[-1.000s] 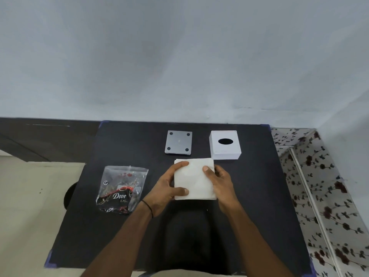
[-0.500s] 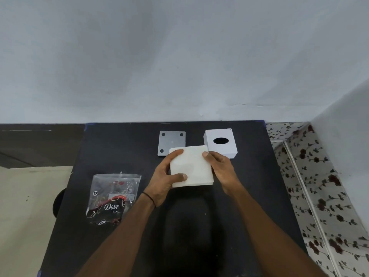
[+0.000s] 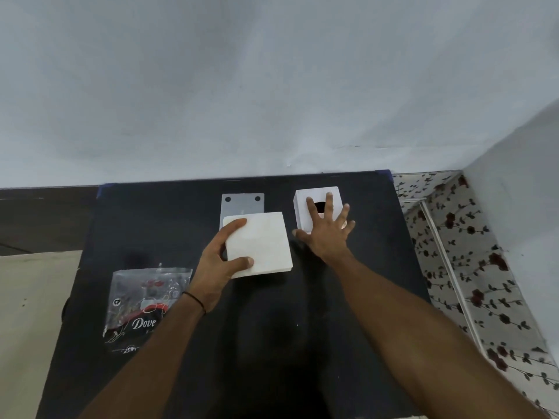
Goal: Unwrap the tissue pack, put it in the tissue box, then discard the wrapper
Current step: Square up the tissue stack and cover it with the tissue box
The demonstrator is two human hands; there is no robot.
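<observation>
Since half a second ago the right hand (image 3: pixel 325 234) has let go of the white square stack of tissues (image 3: pixel 257 241) and now lies spread, fingers splayed, over the top of the white cube-shaped tissue box (image 3: pixel 302 210), partly covering its dark opening. Only the left hand (image 3: pixel 216 269) grips the stack, thumb on top and fingers along its far edge, just left of the box. Beyond the stack lies a grey square base plate (image 3: pixel 242 202). Well left of the box, the clear crumpled plastic wrapper (image 3: pixel 142 306) rests on the black tabletop (image 3: pixel 157 225)
</observation>
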